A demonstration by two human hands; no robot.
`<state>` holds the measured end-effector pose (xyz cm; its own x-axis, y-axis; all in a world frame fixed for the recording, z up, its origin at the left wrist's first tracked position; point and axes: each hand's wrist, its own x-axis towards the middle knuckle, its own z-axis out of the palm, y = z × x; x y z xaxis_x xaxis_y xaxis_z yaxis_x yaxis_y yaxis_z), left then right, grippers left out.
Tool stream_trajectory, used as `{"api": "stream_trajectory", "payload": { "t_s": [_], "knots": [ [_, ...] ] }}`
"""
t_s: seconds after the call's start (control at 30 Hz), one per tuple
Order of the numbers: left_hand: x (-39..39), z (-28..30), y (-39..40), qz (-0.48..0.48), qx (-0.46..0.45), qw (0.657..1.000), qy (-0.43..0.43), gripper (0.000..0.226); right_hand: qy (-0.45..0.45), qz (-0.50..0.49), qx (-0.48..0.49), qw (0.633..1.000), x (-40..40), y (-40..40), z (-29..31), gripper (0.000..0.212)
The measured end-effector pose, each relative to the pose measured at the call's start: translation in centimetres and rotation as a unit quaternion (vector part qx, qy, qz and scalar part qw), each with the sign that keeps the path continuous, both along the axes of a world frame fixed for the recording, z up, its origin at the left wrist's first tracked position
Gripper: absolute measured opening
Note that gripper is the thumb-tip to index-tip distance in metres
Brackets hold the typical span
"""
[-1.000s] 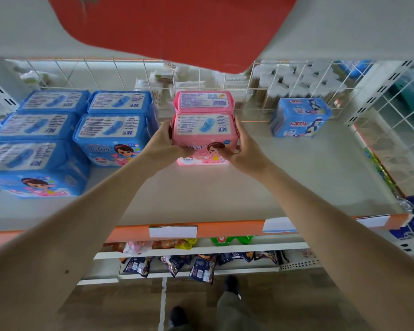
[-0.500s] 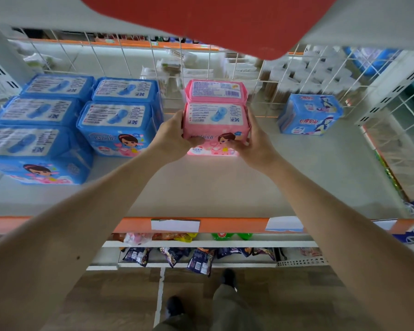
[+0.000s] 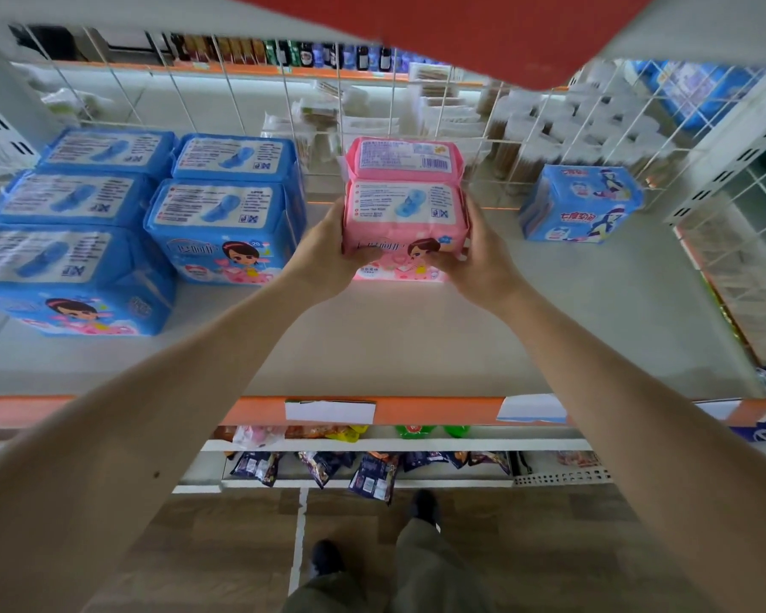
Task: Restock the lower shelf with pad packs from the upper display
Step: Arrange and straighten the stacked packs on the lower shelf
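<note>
We hold the front pink pack with both hands

Our left hand (image 3: 323,254) and right hand (image 3: 483,263) curl around the sides of the soft pink plastic pad pack (image 3: 405,227), thumbs on its front. It sits on the flat grey shelf (image 3: 416,338), right in front of a second pink pad pack (image 3: 405,159). To do this well, we squeeze gently, keep it level, and watch that the back one does not tip. The blue pad packs (image 3: 222,227) lie just to the left, so we stay off them.
</note>
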<state>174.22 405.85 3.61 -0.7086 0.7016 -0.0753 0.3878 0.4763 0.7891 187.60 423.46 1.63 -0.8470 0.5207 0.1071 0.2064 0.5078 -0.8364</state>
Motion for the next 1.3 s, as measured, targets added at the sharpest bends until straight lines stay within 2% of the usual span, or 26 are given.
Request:
{"api": "stream_trajectory", "payload": {
  "t_s": [0.13,0.23,0.33,0.47,0.63,0.83,1.1,1.3],
  "knots": [
    [1.6,0.2,-0.9,0.017,-0.015,0.999,0.037,0.063,-0.024,-0.024,0.061,0.998,0.9,-1.0,0.7,0.094],
    [3.9,0.5,-2.5,0.030,0.027,0.995,0.088,0.055,-0.056,-0.072,0.113,0.989,2.2,-2.8,0.9,0.108],
    [6.2,1.1,-4.4,0.010,0.033,0.987,0.156,0.060,-0.038,-0.078,0.164,0.983,4.3,-5.3,1.5,0.116],
    [8.5,1.8,-6.6,-0.034,-0.011,0.974,0.223,0.068,-0.038,-0.050,0.217,0.974,7.2,-8.4,2.3,0.102],
    [10.6,2.3,-9.4,-0.056,-0.021,0.955,0.290,0.062,-0.042,-0.039,0.273,0.960,10.3,-11.3,4.2,0.086],
    [14.0,5.0,-11.6,-0.051,-0.006,0.927,0.372,0.064,-0.014,0.002,0.338,0.941,13.3,-11.6,6.6,0.094],
    [22.6,7.9,-13.3,0.028,-0.024,0.917,0.396,0.069,0.018,0.029,0.303,0.952,21.4,-12.1,10.1,0.085],
    [29.8,11.2,-13.5,0.050,0.023,0.893,0.447,0.066,0.079,0.065,0.294,0.950,27.1,-12.5,12.4,0.081]
  ]
}}
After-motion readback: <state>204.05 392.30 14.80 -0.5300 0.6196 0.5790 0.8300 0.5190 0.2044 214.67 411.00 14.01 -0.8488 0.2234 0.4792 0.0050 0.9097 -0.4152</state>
